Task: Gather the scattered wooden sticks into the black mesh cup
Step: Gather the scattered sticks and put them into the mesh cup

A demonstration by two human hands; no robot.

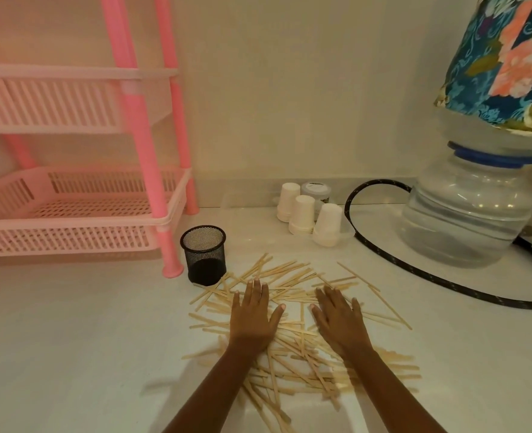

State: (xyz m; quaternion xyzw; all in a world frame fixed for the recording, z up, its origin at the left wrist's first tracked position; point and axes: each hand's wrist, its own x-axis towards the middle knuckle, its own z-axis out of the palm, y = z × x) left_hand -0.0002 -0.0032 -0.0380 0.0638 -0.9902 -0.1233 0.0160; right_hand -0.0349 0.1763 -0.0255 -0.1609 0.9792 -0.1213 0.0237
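Note:
Several flat wooden sticks point(293, 348) lie scattered in a loose heap on the white surface. My left hand point(253, 317) lies flat on the heap with fingers straight, palm down. To its right, my right hand point(339, 320) rests the same way on the sticks. Neither hand holds a stick. The black mesh cup point(203, 254) stands upright just beyond the heap's far left edge, about a hand's length ahead of my left hand. It looks empty.
A pink plastic rack point(80, 210) stands at the left, one leg close beside the cup. Three upturned white paper cups point(308, 215) sit by the wall. A clear water bottle point(464, 214) under floral cloth and a black cable point(414, 273) occupy the right.

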